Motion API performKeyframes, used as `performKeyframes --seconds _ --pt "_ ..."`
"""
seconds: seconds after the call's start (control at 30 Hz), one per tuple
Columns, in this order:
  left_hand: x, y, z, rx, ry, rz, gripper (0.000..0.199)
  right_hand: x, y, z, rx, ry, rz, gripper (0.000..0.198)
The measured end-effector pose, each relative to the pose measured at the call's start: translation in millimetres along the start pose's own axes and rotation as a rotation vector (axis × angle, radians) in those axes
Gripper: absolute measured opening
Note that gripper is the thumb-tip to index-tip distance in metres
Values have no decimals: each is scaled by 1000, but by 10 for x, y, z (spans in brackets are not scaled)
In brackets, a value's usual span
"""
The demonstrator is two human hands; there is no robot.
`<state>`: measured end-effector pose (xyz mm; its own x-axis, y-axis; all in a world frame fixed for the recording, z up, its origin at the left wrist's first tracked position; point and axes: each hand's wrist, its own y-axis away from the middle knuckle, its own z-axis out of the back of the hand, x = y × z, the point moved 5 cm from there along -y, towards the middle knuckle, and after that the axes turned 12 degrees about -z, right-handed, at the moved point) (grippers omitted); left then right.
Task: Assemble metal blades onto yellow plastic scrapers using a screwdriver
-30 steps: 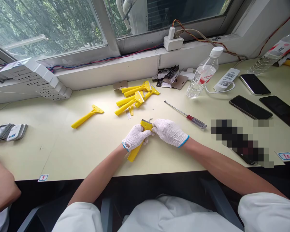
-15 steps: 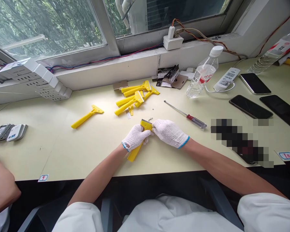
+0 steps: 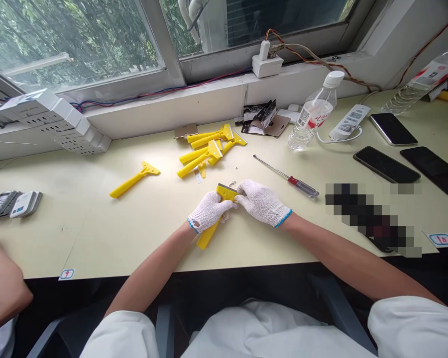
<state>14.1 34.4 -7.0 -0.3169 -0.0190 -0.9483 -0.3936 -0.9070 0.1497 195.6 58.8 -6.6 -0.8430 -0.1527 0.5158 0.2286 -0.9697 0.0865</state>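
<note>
Right hand [image 3: 264, 203] raised | scraper [image 3: 225, 192] yellow, dark-edged | left fingers [image 3: 226, 205] grip it; right unclear

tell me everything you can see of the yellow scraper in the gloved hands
The yellow scraper looks plastic, with a straight handle and a wide head edged by a dark, metallic-looking strip. It slants, handle end toward the person, head pointing away, near small metallic pieces. The left hand grips its neck; the right hand has its fingertips at the head's right corner. The gloves hide its middle.
</note>
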Motion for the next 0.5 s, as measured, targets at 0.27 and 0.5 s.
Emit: performKeyframes --seconds 0.27,0.5 --pt "-24 19 41 16 96 -34 26 -18 -25 92 -44 -47 71 20" --pt "21 14 111 -75 313 6 25 -338 -181 571 -244 145 -38 49"
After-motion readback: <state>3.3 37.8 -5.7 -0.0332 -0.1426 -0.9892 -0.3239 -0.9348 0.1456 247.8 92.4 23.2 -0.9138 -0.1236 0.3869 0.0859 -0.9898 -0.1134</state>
